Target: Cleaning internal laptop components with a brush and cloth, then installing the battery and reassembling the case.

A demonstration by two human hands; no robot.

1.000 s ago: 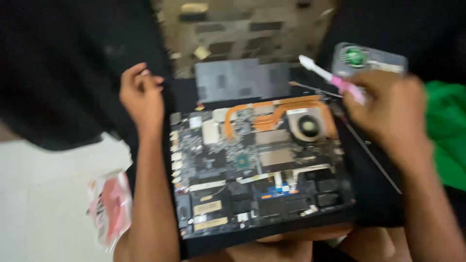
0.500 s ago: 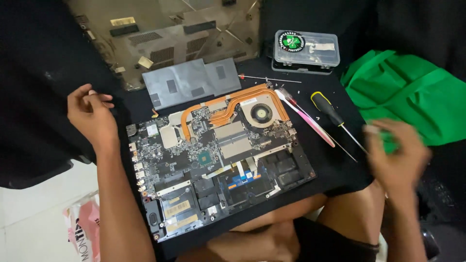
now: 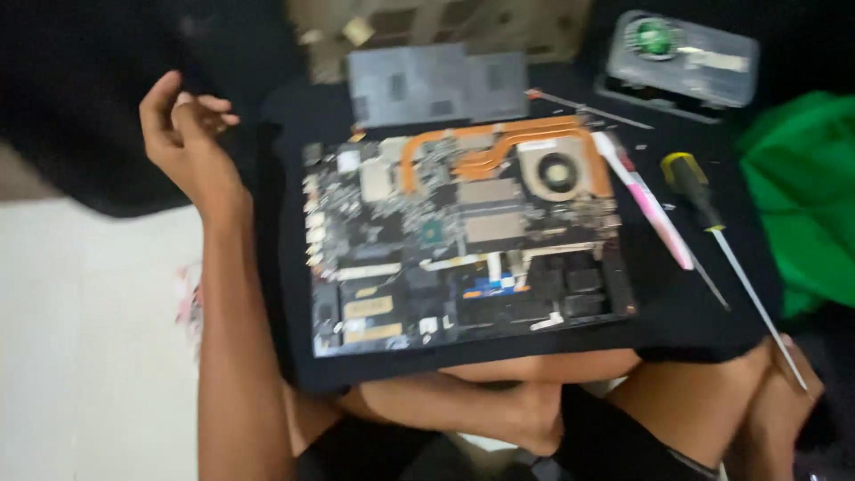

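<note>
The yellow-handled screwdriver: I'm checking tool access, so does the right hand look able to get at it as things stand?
Probably yes. The yellow-handled screwdriver lies uncovered on the black cloth, its long shaft running down toward the right hand, which rests low by the knee. Only the pink-and-white tool lies beside it, not across it.

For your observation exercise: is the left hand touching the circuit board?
Apart. The head view shows the left hand raised off to the side of the circuit board, dark cloth between them.

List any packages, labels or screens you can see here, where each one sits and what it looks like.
Clear plastic case: top right, beyond the screwdriver; rectangular, with a round green label on its lid.
Grey rectangular sheet: just above the opened laptop board; flat, with darker patches.
Pink and white packet: on the pale floor at left, mostly hidden by the left arm.
No screens in view.
</note>
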